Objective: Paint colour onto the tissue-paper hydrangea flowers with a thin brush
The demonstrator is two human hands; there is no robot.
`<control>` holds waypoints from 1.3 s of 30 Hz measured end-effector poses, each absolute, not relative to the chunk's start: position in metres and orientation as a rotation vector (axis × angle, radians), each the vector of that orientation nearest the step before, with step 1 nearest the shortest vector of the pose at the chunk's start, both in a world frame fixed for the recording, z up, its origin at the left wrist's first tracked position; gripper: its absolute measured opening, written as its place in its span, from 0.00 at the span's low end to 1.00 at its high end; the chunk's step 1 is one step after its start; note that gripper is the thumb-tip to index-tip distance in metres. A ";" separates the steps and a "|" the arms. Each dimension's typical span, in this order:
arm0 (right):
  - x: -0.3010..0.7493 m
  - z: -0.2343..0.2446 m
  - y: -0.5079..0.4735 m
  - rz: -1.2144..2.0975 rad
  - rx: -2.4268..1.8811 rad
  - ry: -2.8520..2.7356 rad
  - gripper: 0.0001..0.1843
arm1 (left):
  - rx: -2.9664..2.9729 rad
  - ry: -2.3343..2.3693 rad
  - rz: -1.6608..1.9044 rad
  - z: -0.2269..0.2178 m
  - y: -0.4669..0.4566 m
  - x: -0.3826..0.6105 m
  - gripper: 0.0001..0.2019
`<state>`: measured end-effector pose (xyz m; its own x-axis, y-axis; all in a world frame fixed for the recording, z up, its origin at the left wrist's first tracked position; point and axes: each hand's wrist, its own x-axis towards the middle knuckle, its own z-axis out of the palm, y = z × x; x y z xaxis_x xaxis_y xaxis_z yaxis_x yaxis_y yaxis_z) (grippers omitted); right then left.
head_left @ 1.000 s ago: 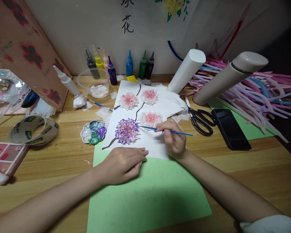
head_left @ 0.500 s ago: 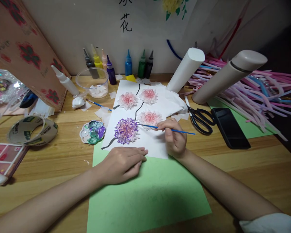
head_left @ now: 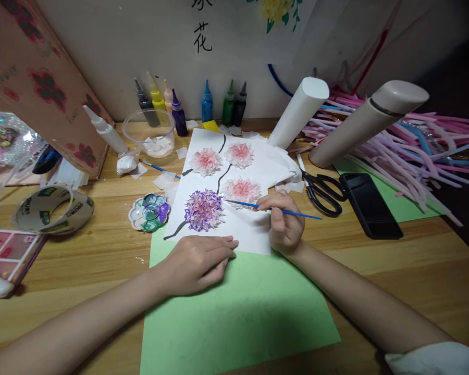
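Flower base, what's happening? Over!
Right hand holding paintbrush, tip by purple-edged flower. Left hand resting across white paper edge. Scissors off to the right.

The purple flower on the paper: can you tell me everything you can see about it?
The purple flower is round and ruffled, with crinkled petals that look like thin paper, pale pink inside with mostly purple edges. It lies on the white sheet, near its lower left corner, where a black line reaches it. The brush points at its right edge; I can't tell whether they touch.
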<state>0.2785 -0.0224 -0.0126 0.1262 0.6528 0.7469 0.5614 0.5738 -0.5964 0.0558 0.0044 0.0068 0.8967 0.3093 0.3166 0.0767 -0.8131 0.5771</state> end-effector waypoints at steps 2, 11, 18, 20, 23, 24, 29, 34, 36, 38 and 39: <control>0.278 -0.011 -0.023 0.124 -1.050 -1.558 0.10 | 2.485 0.278 0.535 0.007 0.004 0.055 0.13; 0.278 -0.009 -0.021 0.148 -1.136 -1.597 0.10 | 2.486 0.271 0.552 0.007 0.005 0.056 0.13; 0.278 -0.010 -0.022 0.166 -1.055 -1.597 0.11 | 2.493 0.273 0.559 0.007 0.005 0.056 0.13; 0.278 -0.009 -0.022 0.174 -1.078 -1.614 0.10 | 2.491 0.272 0.549 0.007 0.005 0.055 0.13; 0.277 -0.009 -0.021 0.149 -1.070 -1.576 0.11 | 2.487 0.275 0.541 0.007 0.005 0.055 0.12; 0.277 -0.010 -0.021 0.129 -1.057 -1.553 0.11 | 2.485 0.275 0.539 0.007 0.005 0.055 0.12; 0.278 -0.012 -0.022 0.102 -1.006 -1.513 0.11 | 2.478 0.273 0.546 0.006 0.005 0.055 0.12; 0.278 -0.013 -0.022 0.161 -1.095 -1.574 0.11 | 2.474 0.272 0.535 0.006 0.003 0.055 0.12; 0.278 -0.013 -0.022 0.153 -1.138 -1.575 0.11 | 2.469 0.273 0.535 0.006 0.004 0.055 0.12; 0.278 -0.013 -0.022 0.119 -1.152 -1.550 0.11 | 2.462 0.273 0.538 0.006 0.004 0.055 0.12; 0.278 -0.013 -0.022 0.103 -1.146 -1.533 0.11 | 2.459 0.272 0.539 0.005 0.004 0.055 0.12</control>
<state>0.2784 -0.0221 -0.0134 0.1396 0.6909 0.7093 0.5896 0.5176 -0.6201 0.0546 0.0035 0.0054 0.8965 0.3118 0.3148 0.0680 -0.7988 0.5977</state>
